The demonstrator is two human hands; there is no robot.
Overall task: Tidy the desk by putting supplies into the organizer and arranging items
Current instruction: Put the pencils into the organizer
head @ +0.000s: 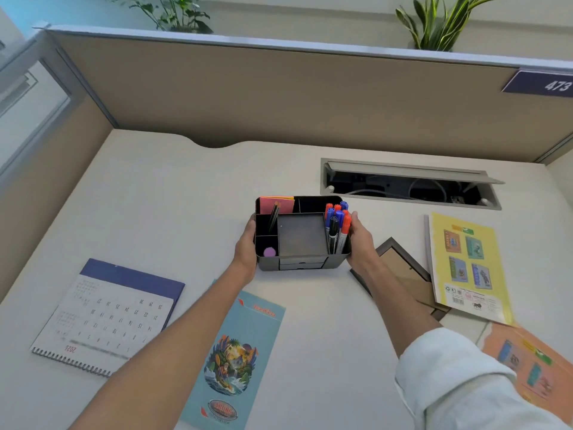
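We hold the dark grey plastic desk organizer (302,234) between both hands, our left hand (246,246) clasped on its left end wall and our right hand (359,240) clasped on its right end wall, thumbs up by the rim. We cannot tell whether its base rests on the white desk top (173,193) or sits just off it.

Inside the grip, blue- and red-capped marker pens (338,226) stand in the compartment next to our right thumb, pink and orange sticky notes (277,205) fill the far left compartment, a dark pencil (273,216) leans in the slot by our left fingers, and a small purple round eraser (269,252) lies in the near left one.

Beyond the grip the desk runs bare to the beige partition wall (279,94), apart from an open cable tray (409,186) just past our right hand. To the left of our left hand the surface is open as far as the desk edge. Just under our right wrist lies a dark-framed picture frame (400,271), partly beneath a yellow exercise book (468,268). Nearer us, a light blue illustrated booklet (235,358) lies between our forearms, and a spiral-bound desk calendar (105,318) lies left of our left forearm.
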